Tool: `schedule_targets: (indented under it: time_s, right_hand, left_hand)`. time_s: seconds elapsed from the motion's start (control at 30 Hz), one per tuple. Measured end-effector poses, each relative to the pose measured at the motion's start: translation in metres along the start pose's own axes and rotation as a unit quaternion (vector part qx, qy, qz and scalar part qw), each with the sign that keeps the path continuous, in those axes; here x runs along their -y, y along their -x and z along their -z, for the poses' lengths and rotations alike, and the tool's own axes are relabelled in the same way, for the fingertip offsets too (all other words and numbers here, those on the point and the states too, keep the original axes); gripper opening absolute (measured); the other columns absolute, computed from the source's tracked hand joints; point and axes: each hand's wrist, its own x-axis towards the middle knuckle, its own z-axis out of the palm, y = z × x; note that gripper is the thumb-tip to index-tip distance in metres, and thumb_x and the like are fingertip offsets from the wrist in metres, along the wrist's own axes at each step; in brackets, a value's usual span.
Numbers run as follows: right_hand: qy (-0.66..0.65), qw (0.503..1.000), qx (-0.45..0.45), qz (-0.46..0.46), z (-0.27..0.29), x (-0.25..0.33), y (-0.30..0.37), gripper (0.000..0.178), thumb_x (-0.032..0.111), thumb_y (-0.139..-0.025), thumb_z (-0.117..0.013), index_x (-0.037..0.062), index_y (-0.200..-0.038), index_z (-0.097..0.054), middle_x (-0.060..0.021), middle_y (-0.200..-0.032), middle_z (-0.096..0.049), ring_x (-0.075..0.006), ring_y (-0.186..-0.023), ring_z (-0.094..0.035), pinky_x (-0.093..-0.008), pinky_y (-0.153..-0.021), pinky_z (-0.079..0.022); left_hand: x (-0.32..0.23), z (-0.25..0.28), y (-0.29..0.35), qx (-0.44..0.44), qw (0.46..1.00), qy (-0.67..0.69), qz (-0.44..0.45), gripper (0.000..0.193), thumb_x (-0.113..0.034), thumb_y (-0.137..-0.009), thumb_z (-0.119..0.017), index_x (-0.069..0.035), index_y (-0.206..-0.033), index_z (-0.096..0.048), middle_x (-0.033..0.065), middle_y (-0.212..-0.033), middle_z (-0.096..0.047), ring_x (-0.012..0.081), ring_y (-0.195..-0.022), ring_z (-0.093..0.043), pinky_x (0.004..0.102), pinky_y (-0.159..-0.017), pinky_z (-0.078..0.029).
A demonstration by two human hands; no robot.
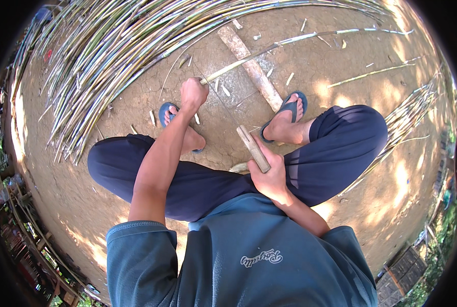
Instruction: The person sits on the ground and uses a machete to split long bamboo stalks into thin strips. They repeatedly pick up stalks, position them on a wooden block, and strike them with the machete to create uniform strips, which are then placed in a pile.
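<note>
My left hand (194,93) is closed round the near end of a long thin cane stalk (238,63). The stalk runs off to the right across a wooden plank (249,65) on the dirt floor. In my right hand (270,173), close to my lap, is a wooden-handled blade (254,148). Its handle points forward, and the blade shows only as a thin dark line, seen edge-on. That line reaches toward the stalk beside my left hand; whether it touches the stalk I cannot tell.
A big pile of long stalks (121,56) covers the ground at the far left. Another bundle (410,120) lies at the right, near a single loose stalk (369,74). Several short cut pieces (226,90) are scattered round the plank, between my sandalled feet (288,115).
</note>
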Motion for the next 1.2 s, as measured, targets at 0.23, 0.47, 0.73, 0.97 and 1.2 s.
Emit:
schedule_targets:
  time_s: [0.23,0.47,0.73,0.97,1.2]
  right_hand:
    - [0.009,1.000,-0.016,0.024,-0.006,-0.001,0.001,0.057,0.002,-0.077,-0.059,-0.0054,-0.133,-0.051,-0.0217,-0.081,-0.066,-0.0145,-0.069,-0.064,-0.0299,-0.067,-0.051]
    - [0.044,0.997,-0.037,0.058,-0.015,-0.010,-0.001,0.057,0.003,-0.077,-0.059,-0.0023,-0.133,-0.052,-0.0234,-0.081,-0.065,-0.0202,-0.065,-0.065,-0.0307,-0.067,-0.051]
    - [0.083,0.995,-0.043,0.039,-0.023,-0.012,0.002,0.053,0.002,-0.076,-0.058,-0.0030,-0.129,-0.056,-0.0225,-0.098,-0.069,-0.0169,-0.087,-0.068,-0.0291,-0.081,-0.050]
    - [0.134,0.987,-0.061,0.064,-0.033,-0.028,-0.011,0.055,0.009,-0.076,-0.061,0.0024,-0.130,-0.056,-0.0276,-0.089,-0.065,-0.0357,-0.079,-0.068,-0.0368,-0.075,-0.051]
    - [0.144,0.988,-0.047,0.036,-0.044,-0.045,-0.023,0.055,0.011,-0.076,-0.062,0.0034,-0.131,-0.056,-0.0287,-0.099,-0.066,-0.0379,-0.092,-0.067,-0.0384,-0.083,-0.050]
  left_hand:
    - [-0.002,0.005,-0.003,0.010,1.000,0.012,0.019,0.026,-0.020,-0.074,-0.065,0.000,-0.088,-0.073,0.0267,-0.085,-0.067,0.0398,-0.082,-0.068,0.0445,-0.079,-0.054]
    - [-0.003,0.001,0.002,0.027,1.000,-0.004,0.014,0.028,-0.023,-0.074,-0.070,0.001,-0.089,-0.073,0.0269,-0.085,-0.067,0.0398,-0.082,-0.068,0.0443,-0.079,-0.054]
    - [0.000,-0.004,0.005,0.071,0.997,-0.021,0.027,0.029,-0.022,-0.076,-0.066,0.000,-0.094,-0.073,0.0273,-0.093,-0.068,0.0399,-0.089,-0.067,0.0454,-0.084,-0.054]
    - [0.010,-0.019,0.001,0.146,0.986,-0.023,0.070,0.036,-0.025,-0.078,-0.067,-0.003,-0.105,-0.070,0.0227,-0.110,-0.067,0.0370,-0.104,-0.065,0.0446,-0.090,-0.052]
    - [0.057,-0.068,-0.007,0.196,0.979,-0.024,0.047,0.045,-0.035,-0.078,-0.072,-0.005,-0.112,-0.068,0.0203,-0.115,-0.066,0.0361,-0.108,-0.063,0.0441,-0.092,-0.052]
